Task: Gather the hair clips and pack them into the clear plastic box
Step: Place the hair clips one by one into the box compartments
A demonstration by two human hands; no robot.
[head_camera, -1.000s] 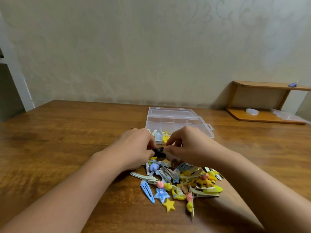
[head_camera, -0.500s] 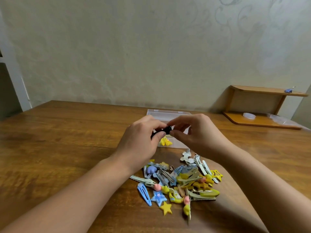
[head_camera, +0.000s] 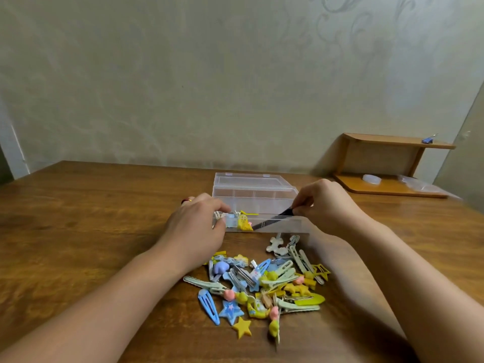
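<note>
The clear plastic box [head_camera: 262, 190] stands open mid-table, its lid lying flat behind it. My right hand [head_camera: 327, 205] pinches a long black hair clip [head_camera: 272, 219] at the box's right end; the clip slants down and left into the front compartment. My left hand [head_camera: 193, 226] grips the box's front left corner. A yellow clip [head_camera: 245, 222] and a pale blue one [head_camera: 230, 220] lie inside at the left. A pile of loose hair clips [head_camera: 262, 284], blue, yellow, mint and pink, lies on the wooden table [head_camera: 91, 218] between my forearms.
A small wooden shelf [head_camera: 392, 163] stands at the back right against the wall, with a blue binder clip [head_camera: 429, 139] on top and a white round object [head_camera: 372, 178] and a plastic bag [head_camera: 419, 184] on its base.
Both hands held the black clip together above the box. Now the left hand has dropped to the box's corner, and the right hand has moved right and lowered the clip into the box.
</note>
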